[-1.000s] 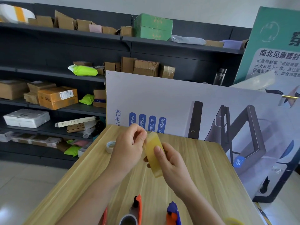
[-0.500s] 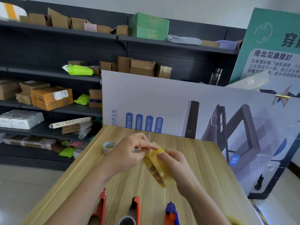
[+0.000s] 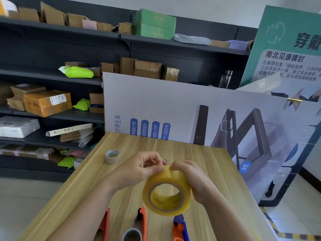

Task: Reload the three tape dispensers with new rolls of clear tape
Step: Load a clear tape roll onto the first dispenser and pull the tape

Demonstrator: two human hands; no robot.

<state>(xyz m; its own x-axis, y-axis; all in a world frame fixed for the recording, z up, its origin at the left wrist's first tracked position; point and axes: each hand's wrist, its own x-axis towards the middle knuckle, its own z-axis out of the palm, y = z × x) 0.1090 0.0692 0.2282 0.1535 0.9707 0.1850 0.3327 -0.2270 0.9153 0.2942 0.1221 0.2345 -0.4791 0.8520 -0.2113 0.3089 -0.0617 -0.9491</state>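
Right hand (image 3: 193, 180) grips roll (image 3: 171, 177); left hand (image 3: 139, 168) pinches it.

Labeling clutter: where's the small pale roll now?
Head view: the small pale roll lies far left on the wooden table, apart from and left of the left hand.

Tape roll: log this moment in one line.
tape roll: held over table | left hand: pinches its top edge | right hand: grips its side | dispensers: on table, untouched

Open tabletop (image 3: 208, 162) lies between the near dispensers (image 3: 142, 216), the left core (image 3: 112, 156) and the far signboard (image 3: 173, 101).
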